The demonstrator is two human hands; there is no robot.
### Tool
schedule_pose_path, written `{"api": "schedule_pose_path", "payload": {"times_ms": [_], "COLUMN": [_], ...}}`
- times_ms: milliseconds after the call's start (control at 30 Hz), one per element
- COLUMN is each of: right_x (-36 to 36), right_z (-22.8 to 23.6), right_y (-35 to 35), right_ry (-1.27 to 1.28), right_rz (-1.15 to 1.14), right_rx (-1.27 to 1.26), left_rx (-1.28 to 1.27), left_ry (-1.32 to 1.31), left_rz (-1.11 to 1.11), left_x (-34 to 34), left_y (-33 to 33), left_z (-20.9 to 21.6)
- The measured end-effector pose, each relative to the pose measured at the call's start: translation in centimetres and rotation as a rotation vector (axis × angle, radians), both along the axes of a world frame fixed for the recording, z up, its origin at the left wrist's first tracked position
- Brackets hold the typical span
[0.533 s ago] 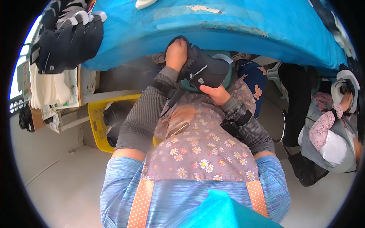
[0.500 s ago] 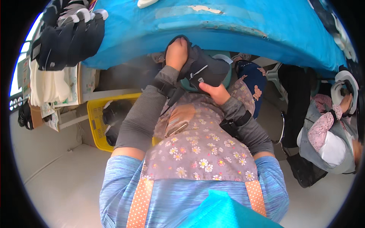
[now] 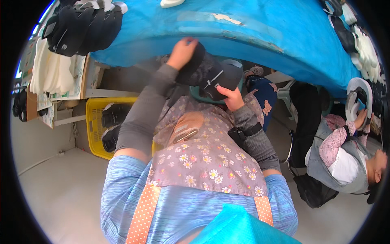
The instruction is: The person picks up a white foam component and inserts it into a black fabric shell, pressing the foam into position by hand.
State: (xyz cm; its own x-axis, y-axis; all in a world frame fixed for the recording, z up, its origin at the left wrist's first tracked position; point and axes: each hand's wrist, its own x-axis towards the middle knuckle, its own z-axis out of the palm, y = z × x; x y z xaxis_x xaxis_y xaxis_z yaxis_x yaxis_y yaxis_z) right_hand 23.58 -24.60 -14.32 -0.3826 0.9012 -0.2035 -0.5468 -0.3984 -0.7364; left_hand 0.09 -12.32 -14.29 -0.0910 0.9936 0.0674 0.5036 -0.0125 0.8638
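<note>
White pads stand in a row below the left end of the blue-covered table; above them, black shoes are bunched at its near left corner. Lower down, a yellow crate holds dark pieces. A single pale piece lies on the table. The left hand is by the table's near edge, at the upper end of a dark shoe, its fingers bent together; whether they pinch the fabric I cannot tell. The shoe itself is tilted just off that near edge, over a green tub and above a flowered apron. The right hand grips the shoe's lower side, thumb pressed on its surface, the other fingers mostly hidden. Farther right, a co-worker handles a white-rimmed piece, near white and black items along the table's right end.
</note>
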Motion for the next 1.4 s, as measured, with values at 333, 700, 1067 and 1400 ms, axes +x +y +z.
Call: {"api": "schedule_pose_path", "payload": {"times_ms": [333, 700, 1067, 1400], "right_x": [1.2, 0.4, 1.8, 2.3], "right_z": [-2.0, -1.8, -0.6, -2.1], "right_y": [0.2, 0.1, -0.6, 0.4], "right_ry": [0.036, 0.054, 0.28, 0.332], "right_rz": [0.037, 0.059, 0.002, 0.019], "right_rx": [0.011, -0.026, -0.079, -0.14], "left_rx": [-0.721, -0.41, 0.18, 0.065], "left_ry": [-0.718, -0.243, 0.83, 1.156], "left_rz": [-0.04, -0.216, 0.015, -0.406], "left_x": [-3.3, 0.4, 7.0, 7.6], "left_y": [-7.0, -6.9, -3.0, -1.3], "left_z": [4.8, 12.3, 8.4, 5.9]}}
